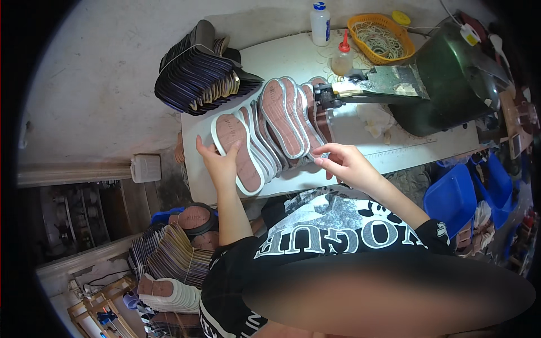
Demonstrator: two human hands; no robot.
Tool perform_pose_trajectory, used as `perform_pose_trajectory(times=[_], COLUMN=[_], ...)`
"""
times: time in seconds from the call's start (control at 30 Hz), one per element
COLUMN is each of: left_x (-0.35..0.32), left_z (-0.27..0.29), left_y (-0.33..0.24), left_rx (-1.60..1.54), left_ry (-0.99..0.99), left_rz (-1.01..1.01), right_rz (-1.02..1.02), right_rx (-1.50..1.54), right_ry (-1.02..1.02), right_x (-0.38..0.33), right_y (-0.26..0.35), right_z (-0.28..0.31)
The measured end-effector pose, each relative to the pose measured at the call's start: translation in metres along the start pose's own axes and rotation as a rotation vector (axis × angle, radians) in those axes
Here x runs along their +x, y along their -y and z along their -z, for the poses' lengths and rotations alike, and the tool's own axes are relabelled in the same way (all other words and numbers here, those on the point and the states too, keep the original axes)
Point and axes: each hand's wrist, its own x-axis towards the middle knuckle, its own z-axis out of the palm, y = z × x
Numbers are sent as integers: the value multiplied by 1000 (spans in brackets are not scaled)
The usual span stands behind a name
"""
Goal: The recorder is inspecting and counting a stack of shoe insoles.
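Note:
Several brown shoe insoles with white rims (282,121) lie fanned in an overlapping row on the white table (282,56). My left hand (218,160) rests on the leftmost insole (239,152), fingers spread against it. My right hand (345,163) touches the near ends of the insoles at the right of the row, fingers pinched on an edge. The row's far end lies under the head of a dark green sewing machine (445,84).
A bundle of dark insoles (197,79) hangs over the table's far left corner. A white bottle (320,23), a small glue bottle (342,56) and an orange basket of rubber bands (380,38) stand at the back. More insole stacks (169,259) sit lower left; blue bins (453,197) at right.

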Motion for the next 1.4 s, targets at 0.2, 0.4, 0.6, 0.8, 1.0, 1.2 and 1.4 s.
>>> perform_pose_trajectory(times=[0.2, 0.4, 0.6, 0.8, 1.0, 1.2, 1.4], left_x=[-23, -26, -31, -44, -43, -57, -32], left_z=[-35, -79, -100, -121, -126, -137, -146], left_y=[-84, -110, -129, -127, -131, -114, -102], left_rx=[-820, -907, -1114, -1095, -927, -895, -772], left_ry=[589, 753, 812, 1005, 615, 484, 411], left_rz=[50, 128, 323, 359, 36, -5, -28], right_rz=[243, 296, 367, 464, 359, 277, 201], right_rx=[417, 594, 928, 880, 426, 203, 334], right_ry=[30, -69, 226, 133, -43, -188, -90], right_x=[15, 13, 20, 31, 20, 24, 36], right_y=[3, 24, 12, -8, 23, 24, 7], right_z=[-5, 5, 27, 39, 55, 68, 64])
